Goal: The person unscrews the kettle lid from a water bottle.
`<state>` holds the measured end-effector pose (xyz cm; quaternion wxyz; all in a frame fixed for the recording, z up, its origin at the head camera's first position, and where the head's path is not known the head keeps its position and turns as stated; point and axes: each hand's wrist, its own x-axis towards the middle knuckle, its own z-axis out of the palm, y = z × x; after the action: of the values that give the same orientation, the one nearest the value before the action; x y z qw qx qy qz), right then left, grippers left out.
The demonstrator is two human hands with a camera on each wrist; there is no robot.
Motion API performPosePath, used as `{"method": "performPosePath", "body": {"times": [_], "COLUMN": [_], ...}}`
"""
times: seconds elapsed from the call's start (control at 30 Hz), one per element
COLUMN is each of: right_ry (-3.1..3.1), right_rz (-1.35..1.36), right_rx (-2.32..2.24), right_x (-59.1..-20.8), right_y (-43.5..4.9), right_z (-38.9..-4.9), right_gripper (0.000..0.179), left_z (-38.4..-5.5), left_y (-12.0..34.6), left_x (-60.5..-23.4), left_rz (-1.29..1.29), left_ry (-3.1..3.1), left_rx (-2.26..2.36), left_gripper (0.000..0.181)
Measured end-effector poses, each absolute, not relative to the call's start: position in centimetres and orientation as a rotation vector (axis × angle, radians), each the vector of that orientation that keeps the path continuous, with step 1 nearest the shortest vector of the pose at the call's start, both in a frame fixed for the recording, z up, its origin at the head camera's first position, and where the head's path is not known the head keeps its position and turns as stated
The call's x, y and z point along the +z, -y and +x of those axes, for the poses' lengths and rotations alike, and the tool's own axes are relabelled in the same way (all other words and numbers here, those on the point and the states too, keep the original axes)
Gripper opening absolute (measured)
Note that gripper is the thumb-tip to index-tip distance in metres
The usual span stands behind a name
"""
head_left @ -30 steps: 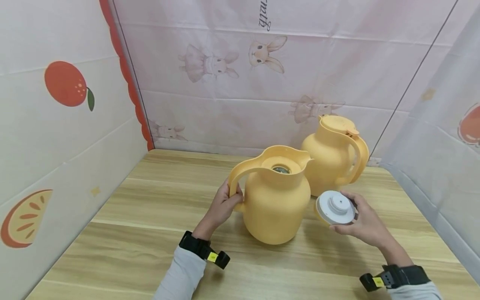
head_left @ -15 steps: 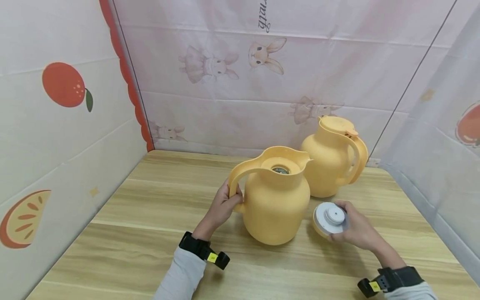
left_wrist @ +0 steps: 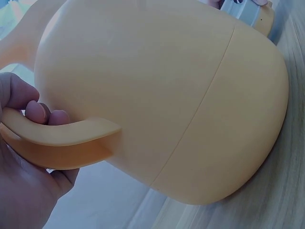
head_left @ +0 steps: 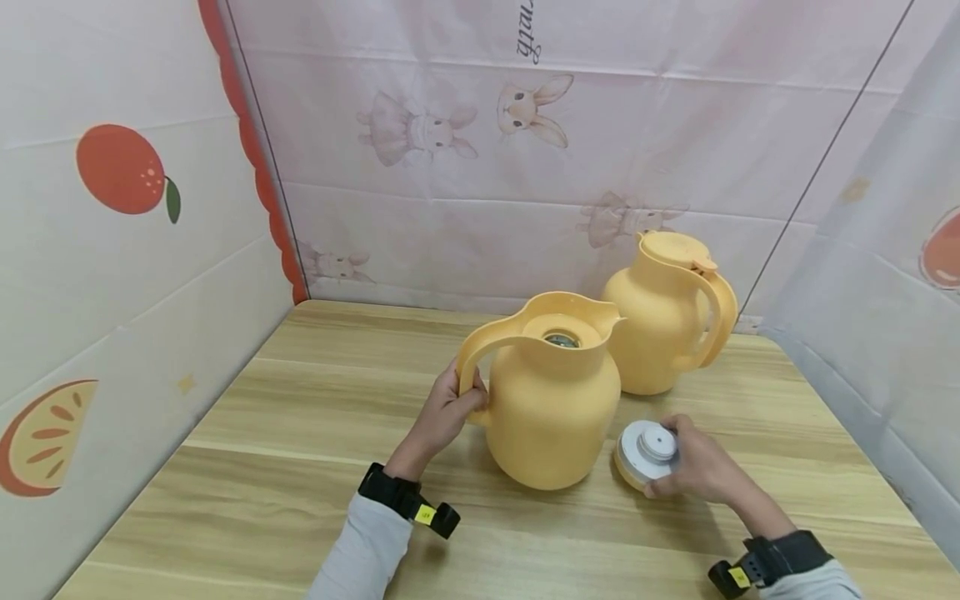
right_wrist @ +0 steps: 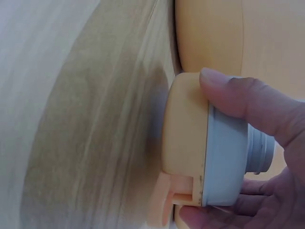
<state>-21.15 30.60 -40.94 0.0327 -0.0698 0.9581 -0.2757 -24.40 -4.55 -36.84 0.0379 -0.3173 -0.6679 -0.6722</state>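
Observation:
A yellow thermos jug point(head_left: 551, 408) stands upright on the wooden table with its round mouth uncovered. My left hand point(head_left: 444, 408) grips the lower part of its handle; in the left wrist view the fingers point(left_wrist: 35, 112) wrap round that handle point(left_wrist: 62, 136). Right of the jug, my right hand point(head_left: 697, 462) holds the jug's lid point(head_left: 643, 454) upside down, close over the table. The lid's white stopper side faces up. In the right wrist view, thumb and fingers pinch the lid point(right_wrist: 188, 129) from opposite sides, with its orange lever point(right_wrist: 162, 198) low down.
A second yellow thermos jug point(head_left: 652, 325) with its lid on stands behind, to the right, near the back wall. Printed cloth walls point(head_left: 450, 125) enclose the wooden table point(head_left: 300, 400) at the back and on both sides.
My right hand has lowered the upside-down lid toward the table and brought it slightly left, nearer the front jug. The left hand and both jugs have stayed in place.

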Motion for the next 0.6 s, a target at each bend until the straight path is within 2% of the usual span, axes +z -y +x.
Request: {"method": "performPosePath", "body": {"times": [0.6], "right_ry": [-2.925], "right_rz": [-0.150], "right_rx": [-0.682], "right_x": [-40.80], "right_y": [-30.45], "right_z": [-20.85], "right_gripper": [0.100], "left_z": [-24.30], "left_y": [4.55], "left_x": [-36.88], "left_rz": [-0.928], "left_ry": [2.100], "left_rx": [-2.035], "left_gripper": [0.005]}}
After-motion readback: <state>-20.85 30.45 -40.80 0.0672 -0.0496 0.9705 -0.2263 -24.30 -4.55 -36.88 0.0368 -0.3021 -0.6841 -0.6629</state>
